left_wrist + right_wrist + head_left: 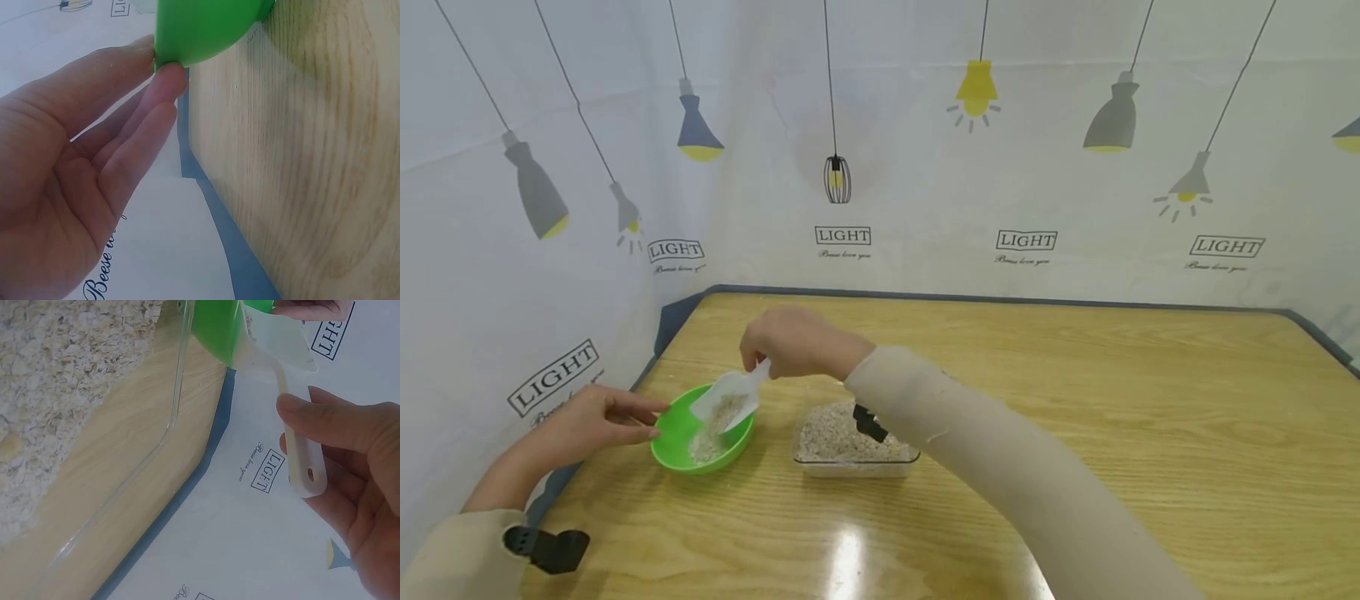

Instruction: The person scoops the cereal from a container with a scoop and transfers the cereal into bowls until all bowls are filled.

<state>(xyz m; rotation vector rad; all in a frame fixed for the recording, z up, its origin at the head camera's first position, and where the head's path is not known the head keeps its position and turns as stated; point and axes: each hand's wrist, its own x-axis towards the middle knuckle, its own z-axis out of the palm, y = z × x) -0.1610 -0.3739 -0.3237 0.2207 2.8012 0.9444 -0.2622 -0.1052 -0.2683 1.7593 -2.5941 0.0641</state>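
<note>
My right hand (793,342) grips the handle of a white plastic scoop (306,456). In the head view the scoop tilts down over a green bowl (673,425), with oat flakes (727,410) on its blade. More flakes lie in the bottom of the bowl. With thumb and fingers my left hand (587,425) pinches the bowl's rim on its left side; the left wrist view shows the fingertips on the green wall (200,31). Right of the bowl stands a clear rectangular container (857,468) filled with oat flakes (75,375), partly hidden by my right sleeve.
The wooden table (1112,400) reaches out to the right and toward the back. A white cloth printed with lamps (917,167) hangs behind it and along the left. Each wrist carries a black camera mount (553,550).
</note>
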